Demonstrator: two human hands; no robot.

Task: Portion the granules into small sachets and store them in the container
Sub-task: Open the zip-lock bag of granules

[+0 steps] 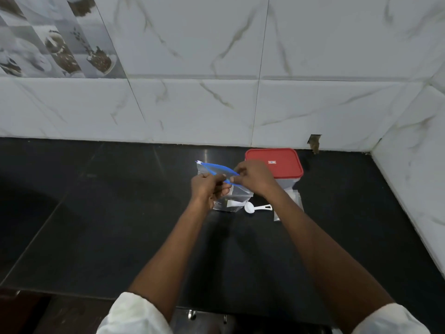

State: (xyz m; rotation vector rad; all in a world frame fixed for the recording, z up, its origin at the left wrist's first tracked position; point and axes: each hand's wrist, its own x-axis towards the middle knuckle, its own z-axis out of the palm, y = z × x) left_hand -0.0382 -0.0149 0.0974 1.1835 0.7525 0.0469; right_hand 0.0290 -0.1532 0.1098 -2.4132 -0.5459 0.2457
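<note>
A clear zip bag with a blue zipper strip stands on the black counter, dark granules at its bottom. My left hand and my right hand both pinch its blue top edge, close together above the bag. Right behind my right hand sits a clear container with a red lid, lid on. A white plastic spoon lies on the counter just right of the bag. Small clear sachets lie flat beside the container, partly hidden by my right forearm.
The black counter runs left and toward me. A white marble-tiled wall stands close behind the container, and a side wall closes the right. The counter's front edge is near my elbows.
</note>
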